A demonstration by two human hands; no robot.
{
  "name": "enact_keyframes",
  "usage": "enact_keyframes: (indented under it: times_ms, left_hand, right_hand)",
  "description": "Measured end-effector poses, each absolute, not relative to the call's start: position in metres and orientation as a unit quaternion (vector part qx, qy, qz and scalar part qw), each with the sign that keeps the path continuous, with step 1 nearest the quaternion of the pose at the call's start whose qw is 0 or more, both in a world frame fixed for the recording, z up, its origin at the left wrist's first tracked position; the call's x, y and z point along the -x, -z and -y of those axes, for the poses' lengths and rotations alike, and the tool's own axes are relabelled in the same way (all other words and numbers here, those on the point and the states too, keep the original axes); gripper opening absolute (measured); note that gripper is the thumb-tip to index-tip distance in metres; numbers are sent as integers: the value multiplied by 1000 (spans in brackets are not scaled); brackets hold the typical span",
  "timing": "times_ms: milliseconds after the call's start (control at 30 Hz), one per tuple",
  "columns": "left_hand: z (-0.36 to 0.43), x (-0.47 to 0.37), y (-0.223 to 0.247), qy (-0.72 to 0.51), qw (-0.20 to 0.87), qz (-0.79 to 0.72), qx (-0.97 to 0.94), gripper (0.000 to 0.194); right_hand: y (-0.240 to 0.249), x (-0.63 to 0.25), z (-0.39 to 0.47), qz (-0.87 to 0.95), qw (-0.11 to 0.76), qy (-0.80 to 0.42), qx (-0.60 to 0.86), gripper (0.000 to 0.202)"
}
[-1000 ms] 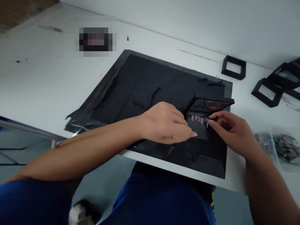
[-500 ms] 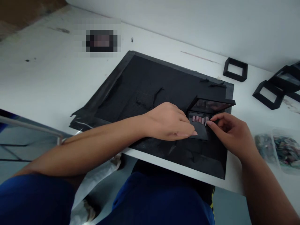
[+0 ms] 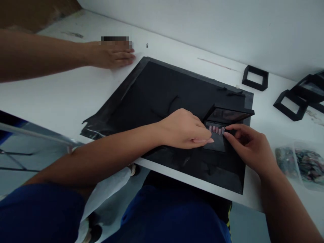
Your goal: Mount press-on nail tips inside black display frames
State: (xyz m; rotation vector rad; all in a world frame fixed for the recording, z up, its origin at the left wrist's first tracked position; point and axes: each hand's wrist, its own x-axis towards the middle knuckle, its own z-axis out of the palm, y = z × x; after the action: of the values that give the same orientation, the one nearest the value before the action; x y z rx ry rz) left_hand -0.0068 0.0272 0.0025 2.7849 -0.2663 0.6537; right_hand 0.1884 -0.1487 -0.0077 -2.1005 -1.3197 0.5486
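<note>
A small black case (image 3: 215,145) lies on the black mat, its windowed lid (image 3: 229,114) raised. Inside it a row of pinkish false nails (image 3: 215,130) is set across the dark base. My right hand (image 3: 250,146) reaches in from the right, thumb and index fingertip closed on the false nail (image 3: 223,131) at the row's right end. My left hand (image 3: 187,130) rests at the case's left side with its fingers curled in. Its back faces me and hides part of the case, so whatever those fingers may hold is out of sight.
The black mat (image 3: 162,84) covers part of the white table, with dark scraps on it. Black frames (image 3: 255,77) lie at the back right. A clear tub (image 3: 310,165) of small packets stands right. Another person's hand (image 3: 111,57) lies over a blurred dark object, upper left.
Another person's arm has come in from the left, its hand now over the blurred dark object. My two hands stay almost where they were at the case. The view has shifted slightly.
</note>
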Motion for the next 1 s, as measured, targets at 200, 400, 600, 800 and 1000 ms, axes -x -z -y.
enact_keyframes:
  times_ms: [200,400,600,800,1000]
  left_hand:
    - [-28,5,3,-211,136,-31,-967,40]
    - [-28,4,3,-225,154,-46,-961,40]
    - [-26,3,6,-205,164,-43,-964,34]
    - [-25,4,5,-211,171,-47,-961,36]
    - [-26,4,5,-214,185,-43,-958,39]
  right_hand:
    - [8,-186,149,504,301,-200,784,33]
    - [9,-186,150,524,297,-195,774,32]
    - [13,-188,151,542,291,-187,766,31]
    - [17,-191,153,550,299,-185,758,31]
    - [16,-191,153,556,309,-192,747,32]
